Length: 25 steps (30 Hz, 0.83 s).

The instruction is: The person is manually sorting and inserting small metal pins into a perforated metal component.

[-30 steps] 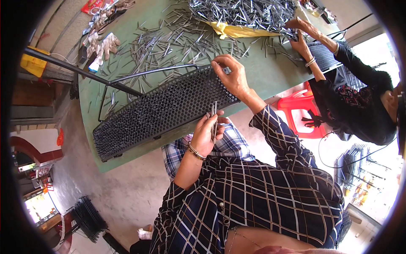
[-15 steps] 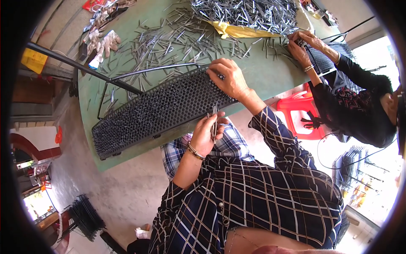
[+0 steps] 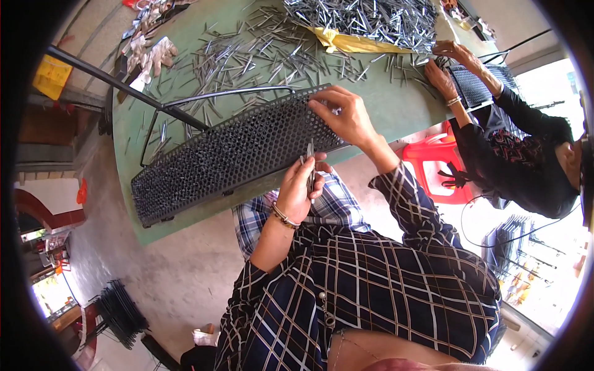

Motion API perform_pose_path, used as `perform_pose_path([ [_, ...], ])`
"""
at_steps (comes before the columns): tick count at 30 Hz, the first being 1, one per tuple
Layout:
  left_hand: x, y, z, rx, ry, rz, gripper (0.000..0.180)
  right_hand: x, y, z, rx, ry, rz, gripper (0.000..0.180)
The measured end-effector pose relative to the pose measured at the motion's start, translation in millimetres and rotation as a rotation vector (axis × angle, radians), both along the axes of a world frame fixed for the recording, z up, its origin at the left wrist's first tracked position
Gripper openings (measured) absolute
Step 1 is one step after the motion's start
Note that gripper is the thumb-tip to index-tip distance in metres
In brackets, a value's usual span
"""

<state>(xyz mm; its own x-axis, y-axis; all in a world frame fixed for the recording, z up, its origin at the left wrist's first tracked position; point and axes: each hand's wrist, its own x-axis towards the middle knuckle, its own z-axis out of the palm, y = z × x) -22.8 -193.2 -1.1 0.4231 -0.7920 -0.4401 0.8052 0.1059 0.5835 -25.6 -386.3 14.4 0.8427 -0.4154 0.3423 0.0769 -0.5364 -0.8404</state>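
Note:
A long black perforated metal tray (image 3: 272,139) lies along the table edge in front of me. Many of its holes, mostly on the left half, are filled with small metal pieces. Just below its near edge, my left hand (image 3: 296,188) is closed around a small bundle of slim metal pieces (image 3: 310,151), their ends sticking out past the thumb. My right hand (image 3: 349,117) is over the right part of the tray, thumb and fingers bent together at the holes. Anything pinched there is hidden or too small to name.
Loose metal pieces (image 3: 238,59) are scattered across the green table (image 3: 192,25). Behind them is a large heap (image 3: 365,18) on yellow sheeting (image 3: 365,44). Work gloves (image 3: 154,55) lie at far left. A co-worker's hands (image 3: 442,74) work at another tray, near a red stool (image 3: 436,164).
My right hand has shifted slightly right and its fingers stay at the tray. The bundle in my left hand has tilted a little. The view has moved slightly.

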Motion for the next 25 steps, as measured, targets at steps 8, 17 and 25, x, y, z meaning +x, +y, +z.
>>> perform_pose_path([
  [8, -3, -11, 12, 0.043, -0.166, 0.04, 0.029, -36, 12, 8, 0.591, 0.392, 0.347, 0.026],
  [17, 0, -13, 8, 0.043, -0.046, -0.024, 0.032, -3, -22, 6, 0.488, 0.003, -0.095, 0.021],
  [25, -2, -10, 3, 0.057, -0.019, -0.069, 0.035, 11, -30, -9, 0.065, 0.052, -0.074, 0.021],
])
